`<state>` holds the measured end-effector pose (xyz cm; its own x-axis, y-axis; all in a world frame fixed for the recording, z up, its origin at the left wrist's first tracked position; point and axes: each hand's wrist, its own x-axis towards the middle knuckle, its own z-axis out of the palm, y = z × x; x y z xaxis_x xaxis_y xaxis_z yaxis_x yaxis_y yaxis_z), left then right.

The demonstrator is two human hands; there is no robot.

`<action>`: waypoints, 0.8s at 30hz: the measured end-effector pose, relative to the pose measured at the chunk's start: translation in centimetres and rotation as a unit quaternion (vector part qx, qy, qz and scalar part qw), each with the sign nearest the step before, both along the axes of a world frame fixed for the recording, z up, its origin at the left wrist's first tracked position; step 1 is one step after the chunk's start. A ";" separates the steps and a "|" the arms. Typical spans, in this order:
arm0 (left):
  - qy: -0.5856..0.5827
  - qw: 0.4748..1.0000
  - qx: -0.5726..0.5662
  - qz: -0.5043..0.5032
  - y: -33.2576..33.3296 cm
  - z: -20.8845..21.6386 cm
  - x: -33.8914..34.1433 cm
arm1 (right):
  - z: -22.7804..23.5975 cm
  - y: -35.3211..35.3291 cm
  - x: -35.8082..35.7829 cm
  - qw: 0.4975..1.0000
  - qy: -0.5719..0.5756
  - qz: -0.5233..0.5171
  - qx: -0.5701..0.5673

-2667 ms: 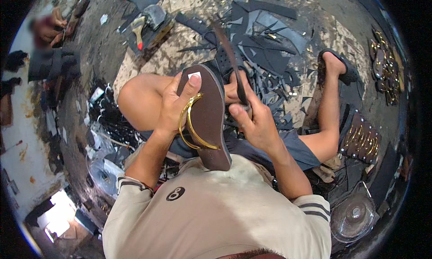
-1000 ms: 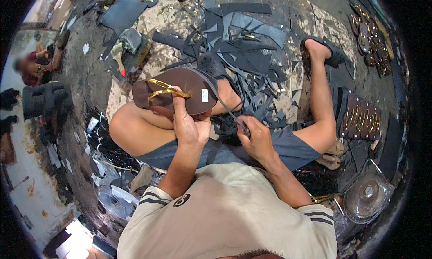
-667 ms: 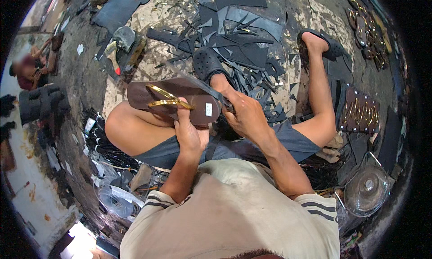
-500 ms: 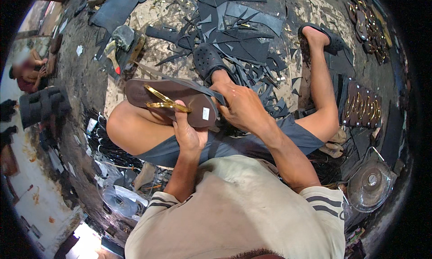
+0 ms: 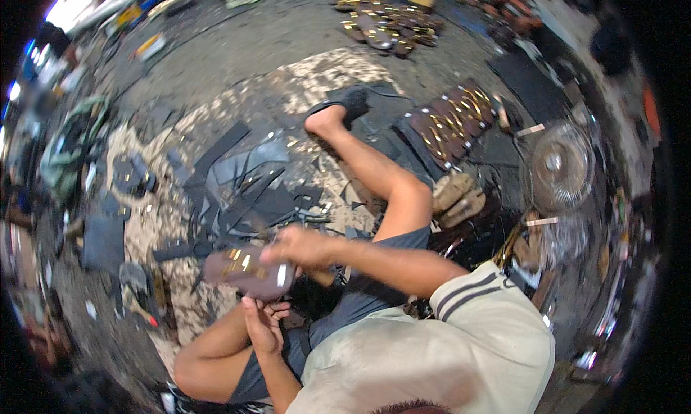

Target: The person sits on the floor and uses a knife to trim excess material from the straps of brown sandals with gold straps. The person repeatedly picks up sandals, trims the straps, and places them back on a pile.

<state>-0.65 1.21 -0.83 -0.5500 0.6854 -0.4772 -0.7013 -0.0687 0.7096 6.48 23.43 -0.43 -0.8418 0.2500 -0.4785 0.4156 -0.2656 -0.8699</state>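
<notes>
A brown flip-flop sandal (image 5: 268,279) with gold straps and a white sticker at one end is in front of me, smeared by motion. My right hand (image 5: 301,247) is closed at its right end, the thumb against the sole's edge; blur hides the finger details. Below the sandal, my left hand (image 5: 265,330) is turned palm up with thumb and fingers apart. Its thumb tip is by the sandal's lower edge; whether it touches cannot be made out. Dark sheet offcuts (image 5: 263,198) lie beyond the sandal.
Finished gold-strapped sandals stand in a row (image 5: 450,126) at right, with a pile of sandals (image 5: 389,25) farther off. A fan (image 5: 561,162) and tan foot-shaped forms (image 5: 459,198) are to my right. A red-tipped brush (image 5: 140,306) lies left, near a dark sheet (image 5: 103,243).
My view has swung to the right. My left hand has loosened from the sandal and sits below it. My right hand has come over the sandal's end; the long grey strip beside it no longer shows.
</notes>
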 end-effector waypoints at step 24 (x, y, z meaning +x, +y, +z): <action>0.074 0.980 -0.180 -0.040 1.3 -3.4 -2.2 | -16.3 26.0 29.3 0.676 -0.223 -0.554 0.432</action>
<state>-2.84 2.54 -4.20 -0.5828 0.5307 -0.6154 -0.5815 0.2566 0.7720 35.74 49.44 -16.74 0.2713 0.9568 0.1045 0.6500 -0.1021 -0.7530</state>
